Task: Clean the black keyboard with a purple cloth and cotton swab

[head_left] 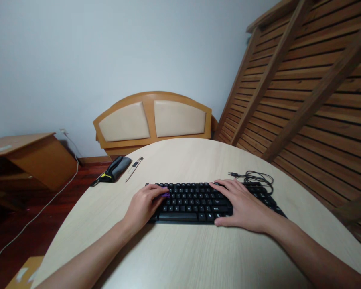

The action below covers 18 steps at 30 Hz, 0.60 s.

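Observation:
A black keyboard (195,200) lies on a round pale wooden table (186,257). My left hand (144,205) rests on the keyboard's left end with its fingers curled around a small purple thing (166,195) at the keys. My right hand (243,206) lies flat over the right half of the keyboard, fingers stretched out and holding it down. The keyboard's black cable (255,177) is coiled on the table just behind my right hand.
A dark pouch (116,169) and a thin white stick-like tool (134,169) lie near the table's far left edge. Behind the table stand a wooden headboard (152,118), a slatted bed frame (307,88) on the right and a low wooden cabinet (27,160) on the left.

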Available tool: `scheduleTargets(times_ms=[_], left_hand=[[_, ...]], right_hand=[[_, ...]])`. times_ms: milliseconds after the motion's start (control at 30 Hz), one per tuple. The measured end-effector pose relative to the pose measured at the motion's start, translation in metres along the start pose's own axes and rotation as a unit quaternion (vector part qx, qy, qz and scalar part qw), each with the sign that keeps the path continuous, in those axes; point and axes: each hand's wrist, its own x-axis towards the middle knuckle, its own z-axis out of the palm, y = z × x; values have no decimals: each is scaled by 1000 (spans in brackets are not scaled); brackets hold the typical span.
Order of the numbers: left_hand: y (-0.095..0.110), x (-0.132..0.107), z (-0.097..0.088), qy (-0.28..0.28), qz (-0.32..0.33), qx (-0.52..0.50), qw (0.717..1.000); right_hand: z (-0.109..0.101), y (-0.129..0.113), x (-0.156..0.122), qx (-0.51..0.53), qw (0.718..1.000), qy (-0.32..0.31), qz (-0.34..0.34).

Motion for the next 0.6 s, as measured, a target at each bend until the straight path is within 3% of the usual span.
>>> scheduleTargets(times_ms=[267,600], left_hand=[[10,3,-13,-78,75,37,993],[22,4,-23,-125,162,38,978]], right_hand=[[-1,1,0,0,1000,2,0],[-1,3,0,5,1000,8,-3]])
